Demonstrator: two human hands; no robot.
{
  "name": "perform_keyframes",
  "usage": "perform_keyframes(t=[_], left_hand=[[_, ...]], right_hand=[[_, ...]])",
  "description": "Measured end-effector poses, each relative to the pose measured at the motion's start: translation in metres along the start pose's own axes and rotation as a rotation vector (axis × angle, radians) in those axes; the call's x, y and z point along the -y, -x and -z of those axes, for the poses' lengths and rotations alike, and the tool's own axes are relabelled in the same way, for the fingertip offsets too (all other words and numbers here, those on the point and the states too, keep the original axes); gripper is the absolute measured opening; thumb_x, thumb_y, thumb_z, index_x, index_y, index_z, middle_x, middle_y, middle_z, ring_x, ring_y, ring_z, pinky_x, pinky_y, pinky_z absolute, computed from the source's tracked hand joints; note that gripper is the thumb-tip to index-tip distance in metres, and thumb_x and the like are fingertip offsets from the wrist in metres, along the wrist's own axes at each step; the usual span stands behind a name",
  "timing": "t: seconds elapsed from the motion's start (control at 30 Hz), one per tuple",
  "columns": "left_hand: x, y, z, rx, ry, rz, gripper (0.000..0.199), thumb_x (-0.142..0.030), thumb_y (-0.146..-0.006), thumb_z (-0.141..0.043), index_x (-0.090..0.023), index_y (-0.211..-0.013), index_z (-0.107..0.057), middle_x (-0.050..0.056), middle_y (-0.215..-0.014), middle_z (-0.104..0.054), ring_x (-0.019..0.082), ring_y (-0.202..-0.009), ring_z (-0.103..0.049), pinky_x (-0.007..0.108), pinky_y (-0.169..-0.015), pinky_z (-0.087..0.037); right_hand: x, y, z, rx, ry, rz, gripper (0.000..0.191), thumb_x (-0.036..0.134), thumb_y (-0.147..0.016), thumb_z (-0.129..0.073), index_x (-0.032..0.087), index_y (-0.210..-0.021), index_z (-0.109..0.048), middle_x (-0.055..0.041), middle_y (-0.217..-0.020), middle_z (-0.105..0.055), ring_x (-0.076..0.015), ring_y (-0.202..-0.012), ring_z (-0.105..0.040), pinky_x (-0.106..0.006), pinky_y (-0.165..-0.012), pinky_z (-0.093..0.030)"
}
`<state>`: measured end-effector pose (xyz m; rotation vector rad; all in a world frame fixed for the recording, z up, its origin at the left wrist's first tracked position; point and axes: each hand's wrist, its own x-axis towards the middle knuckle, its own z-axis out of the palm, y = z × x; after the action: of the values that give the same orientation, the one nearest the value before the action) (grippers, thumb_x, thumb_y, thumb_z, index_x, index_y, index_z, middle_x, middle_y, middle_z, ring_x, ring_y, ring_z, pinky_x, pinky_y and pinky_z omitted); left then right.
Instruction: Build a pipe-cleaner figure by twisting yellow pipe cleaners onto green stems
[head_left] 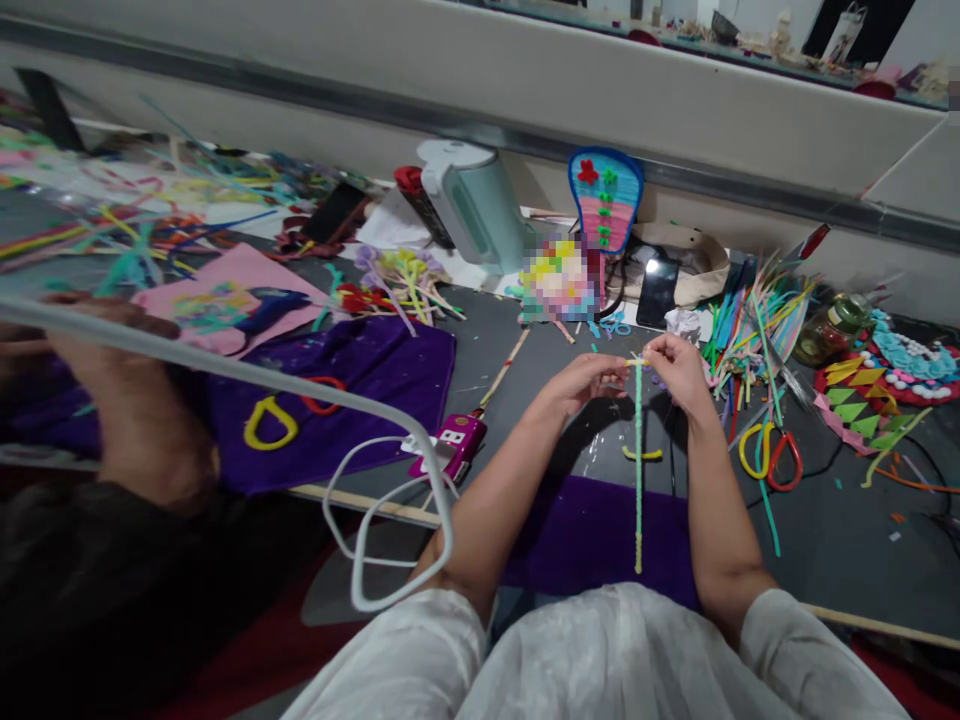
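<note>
We bring both hands together over the grey table (862,565), the fingertips of our left hand (589,382) and right hand (671,360) closed in a pinch at the top of a pale green stem (639,415). It is thin, straight and fuzzy, turning yellowish at its lower end, which lies over a soft purple cloth (600,530). A small yellow piece (636,362) crosses the stem between our fingers; which hand grips which part is too small to tell. Lower down, a slightly curved yellow strip (654,455) passes behind the stem; we cannot tell whether they touch.

To our right sit scissors (754,452) with looped yellow and red plastic handles, a bristling sheaf of coloured stems (765,310) and a rounded glass jar (836,328). Beyond our hands stands a vase-shaped panel (607,215), ribbed in blue and pink bands, beside a smooth, pale green kettle (480,215).
</note>
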<state>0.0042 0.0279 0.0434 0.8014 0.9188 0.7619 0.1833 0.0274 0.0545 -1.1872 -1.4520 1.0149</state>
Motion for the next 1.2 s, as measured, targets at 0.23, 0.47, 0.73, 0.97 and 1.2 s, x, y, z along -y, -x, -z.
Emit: perform_keyframes(t=[0.23,0.47,0.73,0.97,1.2], left_hand=[[0.003,-0.003,0.001,0.126,0.194,0.158,0.012,-0.023,-0.074,-0.06,-0.011,-0.07,-0.062,0.003,-0.061,-0.059,0.012,-0.059,-0.055,0.035,-0.072,-0.056],[0.001,0.001,-0.004,0.074,0.093,0.013,0.011,-0.022,-0.064,-0.068,-0.013,-0.067,-0.062,0.0,-0.06,-0.057,0.011,-0.058,-0.054,0.035,-0.073,-0.055],[0.003,0.0,-0.004,-0.123,-0.264,-0.377,0.01,-0.024,-0.064,-0.068,-0.014,-0.066,-0.065,0.0,-0.065,-0.061,0.01,-0.063,-0.054,0.024,-0.07,-0.046],[0.001,0.003,-0.009,-0.243,-0.618,-0.695,0.012,-0.025,-0.069,-0.067,-0.015,-0.063,-0.065,0.001,-0.066,-0.06,0.012,-0.066,-0.053,0.023,-0.063,-0.041],[0.016,-0.003,-0.006,-0.182,-0.056,-0.328,0.022,-0.031,-0.065,-0.074,-0.015,-0.071,-0.06,0.001,-0.065,-0.063,0.014,-0.06,-0.062,0.027,-0.058,-0.053]], right_hand=[[0.008,0.003,0.003,0.113,-0.056,0.021,0.018,0.036,-0.073,-0.063,0.019,-0.072,-0.058,0.003,-0.063,-0.056,-0.0098,-0.056,-0.046,-0.024,-0.054,-0.034],[0.003,0.002,0.004,0.121,-0.086,0.031,0.016,0.034,-0.073,-0.065,0.019,-0.072,-0.059,0.0037,-0.063,-0.056,-0.0092,-0.056,-0.047,-0.023,-0.053,-0.035],[-0.003,0.001,-0.001,0.029,-0.074,-0.067,0.016,0.034,-0.071,-0.066,0.018,-0.071,-0.06,0.004,-0.057,-0.055,-0.0089,-0.05,-0.044,-0.022,-0.049,-0.034],[-0.013,-0.002,-0.002,0.008,-0.112,-0.137,0.017,0.034,-0.069,-0.067,0.018,-0.071,-0.06,0.003,-0.058,-0.058,-0.0086,-0.048,-0.044,-0.022,-0.047,-0.033],[-0.018,-0.005,-0.005,-0.04,-0.148,-0.083,0.024,0.042,-0.072,-0.067,0.019,-0.079,-0.064,0.0014,-0.068,-0.061,-0.0111,-0.062,-0.053,-0.023,-0.057,-0.046]])
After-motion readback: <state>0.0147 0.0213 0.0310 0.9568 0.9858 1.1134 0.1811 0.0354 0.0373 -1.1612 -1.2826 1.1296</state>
